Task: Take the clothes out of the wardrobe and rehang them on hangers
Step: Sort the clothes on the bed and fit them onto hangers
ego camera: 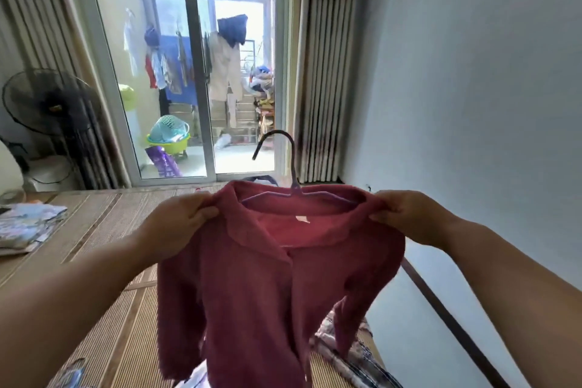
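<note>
Surface: woven bamboo mat [104, 230] on a bed, running from the bottom edge up toward the sliding glass door [201, 72]. A dark wood rail [441, 309] bounds the mat on the right, with a plain pale wall [472, 104] just past it. Striped curtains hang on both sides of the door: left curtain [47, 25], right curtain [327, 72].

Around: a standing fan [50, 104] far left, in front of the left curtain. A folded clothes stack [28, 224] lies on the mat's left edge. A plaid garment [352, 353] lies on the mat low right, partly behind a hanging sleeve. Behind the glass there is balcony laundry [225, 72] on a line and stacked plastic basins [170, 135] on the floor.

Task item: maroon fleece top [267, 293], held up in the air above the mat, centre frame, collar opening toward the camera. The hanger [296, 186] sits in the neck opening (purple shoulders show across the collar, dark hook stands up above it). The left hand [179, 224] pinches the left end of the collar, fingers curled into the fabric. The right hand [409, 217] pinches the right end the same way. Both grips are closed on the top, not on the hanger. The top blocks the middle of the mat.

Hard to make out: the hanger's ends are under the fabric, so I can't tell whether they sit in the shoulders. The hem is cut off by the bottom edge. The pale patch under the hem and the blue patch in the bottom-left corner are too blurred to name.
</note>
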{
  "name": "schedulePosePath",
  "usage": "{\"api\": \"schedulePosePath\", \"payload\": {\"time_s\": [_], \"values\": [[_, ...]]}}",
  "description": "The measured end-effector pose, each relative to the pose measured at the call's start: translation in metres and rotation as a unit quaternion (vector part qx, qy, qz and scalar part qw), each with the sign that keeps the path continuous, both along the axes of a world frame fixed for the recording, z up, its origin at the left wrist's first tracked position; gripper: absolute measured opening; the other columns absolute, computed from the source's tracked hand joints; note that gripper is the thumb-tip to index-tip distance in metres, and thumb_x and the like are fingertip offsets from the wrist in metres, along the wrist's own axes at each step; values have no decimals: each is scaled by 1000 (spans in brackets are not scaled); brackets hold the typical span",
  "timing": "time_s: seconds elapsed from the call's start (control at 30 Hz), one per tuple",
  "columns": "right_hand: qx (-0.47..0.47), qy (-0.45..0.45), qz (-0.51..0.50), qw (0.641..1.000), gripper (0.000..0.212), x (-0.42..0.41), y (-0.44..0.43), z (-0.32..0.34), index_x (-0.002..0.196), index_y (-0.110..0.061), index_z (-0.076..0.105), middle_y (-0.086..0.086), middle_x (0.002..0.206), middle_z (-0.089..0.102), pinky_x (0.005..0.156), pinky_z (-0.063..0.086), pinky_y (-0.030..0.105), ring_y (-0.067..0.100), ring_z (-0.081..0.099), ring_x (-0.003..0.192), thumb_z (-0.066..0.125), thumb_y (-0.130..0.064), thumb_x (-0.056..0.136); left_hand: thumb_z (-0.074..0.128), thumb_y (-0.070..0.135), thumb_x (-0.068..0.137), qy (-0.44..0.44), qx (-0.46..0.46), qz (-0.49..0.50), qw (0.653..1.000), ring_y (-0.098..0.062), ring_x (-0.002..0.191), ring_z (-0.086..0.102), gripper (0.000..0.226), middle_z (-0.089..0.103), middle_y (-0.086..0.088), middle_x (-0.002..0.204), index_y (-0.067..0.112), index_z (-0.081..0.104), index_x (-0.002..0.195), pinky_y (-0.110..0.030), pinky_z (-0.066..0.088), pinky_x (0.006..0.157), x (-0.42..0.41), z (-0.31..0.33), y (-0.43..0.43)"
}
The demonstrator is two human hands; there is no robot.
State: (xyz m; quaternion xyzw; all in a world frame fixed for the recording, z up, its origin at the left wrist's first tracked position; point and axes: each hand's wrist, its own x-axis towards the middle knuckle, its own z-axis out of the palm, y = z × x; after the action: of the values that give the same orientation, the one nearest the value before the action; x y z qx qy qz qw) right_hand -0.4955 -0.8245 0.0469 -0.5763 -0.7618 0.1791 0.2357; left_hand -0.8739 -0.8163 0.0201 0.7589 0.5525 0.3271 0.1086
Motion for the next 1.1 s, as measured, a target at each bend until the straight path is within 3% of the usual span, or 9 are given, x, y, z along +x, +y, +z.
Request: {"api": "schedulePosePath", "payload": {"time_s": [0.1,0.23,0.4,0.5,0.63,0.77,0.87,1.0,1.1], "values": [[34,29,-12,999,24,27,-15,10,97,-47,58,-11,103,66,84,41,21,10,60,98,60,-24,90,59,18,92,30,40,-17,999,-10,87,58,18,61,18,87,27,68,103,-14,36,73,36,30,1],[79,32,-37,996,26,76,-33,17,120,-36,56,-16,108,60,81,37,13,6,54,100,51,-29,95,51,37,91,59,72,-39,995,-21,89,61,18,64,8,87,26,64,95,-31,41,78,103,57,-3],[77,-32,-74,994,24,179,-61,14,118,-35,55,-9,108,61,87,41,28,13,55,100,45,-39,96,55,24,95,95,97,-60,989,-20,92,58,17,67,-1,97,12,66,101,-26,34,77,230,54,-15],[79,-67,-93,990,15,250,-70,4,106,-26,57,3,103,64,79,39,30,21,56,94,48,-32,96,54,29,95,93,72,-73,990,-21,97,59,18,68,-2,102,17,66,103,-29,38,81,306,38,-20],[86,-48,-109,989,9,341,-81,-9,92,-29,58,1,93,64,77,42,32,20,58,88,50,-31,94,57,28,92,64,58,-91,992,-17,92,57,5,58,12,87,32,58,90,-26,35,77,400,15,-23],[105,-47,-151,982,9,412,-87,-8,91,-33,57,-2,85,58,69,38,29,18,55,82,49,-32,95,56,22,92,35,42,-133,990,-10,99,55,44,59,11,109,49,48,127,-25,41,88,475,-3,-29],[107,-64,-169,978,13,443,-82,-8,99,-30,59,-3,85,55,69,34,27,18,52,80,47,-32,96,55,22,93,46,10,-141,989,-11,97,56,57,62,6,106,72,40,117,-23,40,83,503,-13,-24],[98,-90,-179,975,18,464,-55,-19,104,-26,60,0,85,51,72,35,29,21,50,81,45,-32,97,52,22,94,74,-45,-118,989,-17,103,58,38,63,1,112,41,55,127,-28,43,88,529,-34,-7],[87,-99,-182,974,21,471,-25,-32,108,-23,60,5,91,51,75,37,30,29,54,90,45,-33,97,45,32,97,112,-73,-93,987,-21,103,59,26,64,-1,112,30,59,119,-34,46,89,544,-54,13]]}}
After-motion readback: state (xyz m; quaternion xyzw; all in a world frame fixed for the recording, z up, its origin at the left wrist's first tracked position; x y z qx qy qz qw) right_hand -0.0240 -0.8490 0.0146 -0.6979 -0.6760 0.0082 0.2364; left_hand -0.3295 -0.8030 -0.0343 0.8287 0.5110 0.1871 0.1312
